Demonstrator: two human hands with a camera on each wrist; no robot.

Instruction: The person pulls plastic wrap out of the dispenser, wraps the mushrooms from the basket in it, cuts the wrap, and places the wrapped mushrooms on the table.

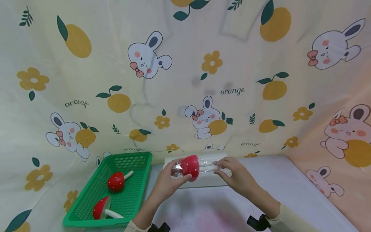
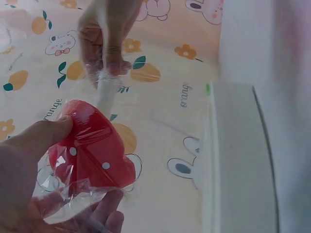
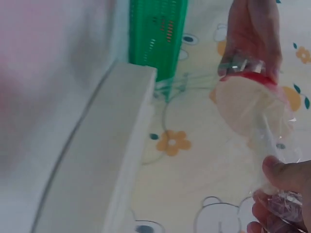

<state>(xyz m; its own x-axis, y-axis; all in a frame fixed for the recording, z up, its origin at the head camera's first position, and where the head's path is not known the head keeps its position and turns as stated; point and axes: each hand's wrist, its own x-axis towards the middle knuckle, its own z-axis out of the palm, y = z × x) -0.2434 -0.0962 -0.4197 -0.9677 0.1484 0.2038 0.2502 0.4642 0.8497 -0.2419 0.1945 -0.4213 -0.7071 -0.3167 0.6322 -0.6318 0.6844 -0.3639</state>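
A toy mushroom with a red, white-dotted cap (image 1: 190, 167) and a pale stem (image 1: 209, 168) lies sideways between the hands, wrapped in clear plastic film (image 2: 82, 194). My left hand (image 1: 168, 182) grips the cap end, thumb on one side of the red cap and fingers round the other. At the stem end, my right hand (image 1: 239, 176) pinches the film between thumb and fingers, as the right wrist view also shows. Bunched film (image 3: 286, 206) gathers at the right fingers. The cap's pale underside (image 3: 243, 104) faces the right hand.
Just beyond the hands, a long white box (image 1: 200, 183) lies on the white table (image 1: 261, 206). At the left stands a green basket (image 1: 146, 180) holding two toy mushrooms, one upper (image 1: 116, 182) and one lower (image 1: 101, 207). A printed cloth (image 1: 185, 48) hangs behind.
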